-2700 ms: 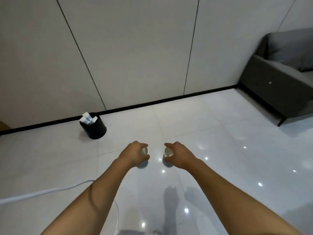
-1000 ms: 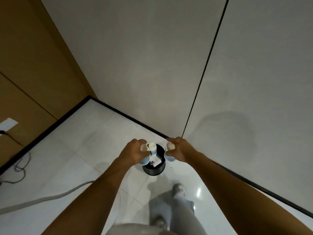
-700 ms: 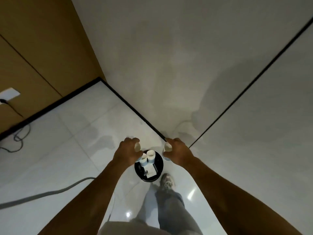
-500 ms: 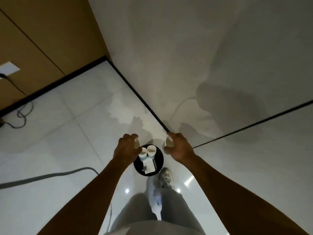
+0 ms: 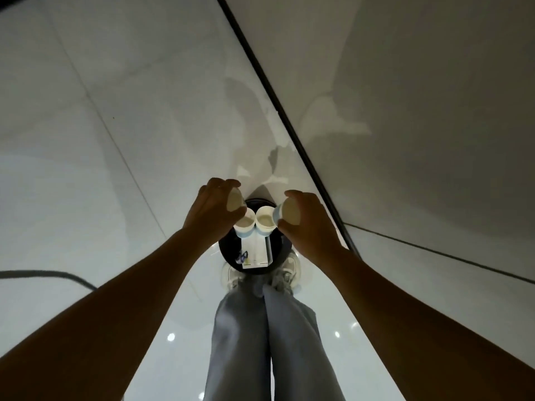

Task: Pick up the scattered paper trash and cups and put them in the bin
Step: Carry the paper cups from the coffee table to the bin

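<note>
left hand (image 5: pixel 212 209) wrapped around a paper cup (image 5: pixel 235 200), fingers clamped on it, mouth of the cup tipped toward the camera. right hand (image 5: pixel 308 224) gripping a second cup (image 5: pixel 289 213) the same way, tilted on its side. directly below and between both hands, a round black bin (image 5: pixel 279 253) on the white floor (image 5: pixel 86 140). already inside, just under the left hand, one upright cup (image 5: pixel 244 224); beside it, under the right hand, another (image 5: pixel 265 223); nearer the body, white folded paper (image 5: pixel 254 253). below the bin, pale trousers (image 5: pixel 260 342) and shoes (image 5: pixel 289 273).
</note>
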### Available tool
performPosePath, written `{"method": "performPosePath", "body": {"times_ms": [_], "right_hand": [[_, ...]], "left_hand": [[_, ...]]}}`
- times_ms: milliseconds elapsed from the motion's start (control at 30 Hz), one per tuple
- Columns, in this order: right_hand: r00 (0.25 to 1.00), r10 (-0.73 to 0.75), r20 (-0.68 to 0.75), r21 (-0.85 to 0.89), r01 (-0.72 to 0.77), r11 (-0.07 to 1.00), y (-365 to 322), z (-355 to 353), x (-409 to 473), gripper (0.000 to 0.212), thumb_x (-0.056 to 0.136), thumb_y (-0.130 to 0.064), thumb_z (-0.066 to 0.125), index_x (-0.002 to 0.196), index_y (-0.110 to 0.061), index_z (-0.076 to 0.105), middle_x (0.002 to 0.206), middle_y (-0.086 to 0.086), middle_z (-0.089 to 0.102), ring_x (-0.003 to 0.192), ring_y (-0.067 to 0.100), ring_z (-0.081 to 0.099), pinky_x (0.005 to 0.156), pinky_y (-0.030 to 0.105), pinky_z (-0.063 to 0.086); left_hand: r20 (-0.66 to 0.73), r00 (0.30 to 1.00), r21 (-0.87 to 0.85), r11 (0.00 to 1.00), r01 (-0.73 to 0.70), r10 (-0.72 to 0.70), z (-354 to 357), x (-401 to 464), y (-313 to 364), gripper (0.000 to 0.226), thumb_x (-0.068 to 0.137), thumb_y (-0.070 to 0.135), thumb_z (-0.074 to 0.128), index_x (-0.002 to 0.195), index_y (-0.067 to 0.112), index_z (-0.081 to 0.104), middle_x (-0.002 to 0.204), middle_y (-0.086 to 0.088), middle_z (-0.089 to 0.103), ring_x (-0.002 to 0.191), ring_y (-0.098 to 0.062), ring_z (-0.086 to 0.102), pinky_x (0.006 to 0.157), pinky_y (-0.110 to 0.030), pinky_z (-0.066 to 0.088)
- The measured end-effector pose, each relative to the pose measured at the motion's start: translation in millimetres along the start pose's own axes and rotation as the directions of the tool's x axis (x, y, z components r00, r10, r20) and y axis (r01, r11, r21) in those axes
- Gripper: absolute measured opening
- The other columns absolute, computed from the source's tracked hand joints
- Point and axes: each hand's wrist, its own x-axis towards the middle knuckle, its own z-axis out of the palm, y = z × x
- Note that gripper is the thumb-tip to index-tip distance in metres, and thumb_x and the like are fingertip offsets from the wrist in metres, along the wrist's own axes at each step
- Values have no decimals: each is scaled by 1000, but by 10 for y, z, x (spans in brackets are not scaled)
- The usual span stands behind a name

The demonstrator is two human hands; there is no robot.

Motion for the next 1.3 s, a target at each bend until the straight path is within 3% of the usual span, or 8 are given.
{"method": "performPosePath", "body": {"times_ms": [233,533,700,867,1000,1167,1300], "right_hand": [[997,21,72,-29,-19,999,398,667,691,61,83,-29,71,136,-18,43,135,7,46,118,24,51,92,32,48],[969,37,244,-166,4,986,742,1219,885,65,87,-28,68,143,-22,36,147,6,36,131,27,40,101,36,44],[957,5,290,-240,67,969,893,1414,968,68,90,-35,64,148,-24,28,156,3,24,141,24,28,109,39,39],[967,-60,247,-232,119,965,984,1558,996,71,91,-39,60,150,-19,26,157,7,24,143,27,27,113,41,35],[951,-157,267,-384,254,888,1072,1637,1000,76,94,-45,54,154,-19,15,161,5,13,148,23,11,118,34,27],[964,-129,234,-423,220,879,961,1582,914,88,89,-41,65,154,-19,10,161,5,9,149,24,9,121,35,18],[976,-94,196,-438,172,882,632,1376,613,83,91,-35,62,153,-22,10,161,5,10,148,25,11,118,35,19]], "left_hand": [[36,999,-59,998,3,0,696,466,-513,58,77,34,76,128,26,51,129,0,49,115,-20,49,85,-23,37],[228,971,88,992,-94,72,1233,471,-863,60,81,29,72,135,21,46,140,-4,41,127,-26,41,91,-27,41],[226,969,136,982,-131,98,1362,518,-927,62,86,32,65,141,20,38,147,-6,33,133,-26,34,102,-33,40],[250,947,144,959,-244,204,1417,627,-868,59,90,29,60,142,7,39,147,-15,37,137,-30,32,110,-34,30],[243,940,127,953,-275,239,1458,666,-883,63,89,31,61,142,7,39,148,-15,37,140,-30,28,112,-33,27],[214,962,98,976,-194,169,1392,512,-961,81,82,37,68,148,16,26,157,-7,21,145,-25,15,114,-32,22],[156,983,133,984,-120,99,1025,177,-889,74,88,39,61,148,16,25,156,-7,23,146,-25,16,115,-33,19]]}}
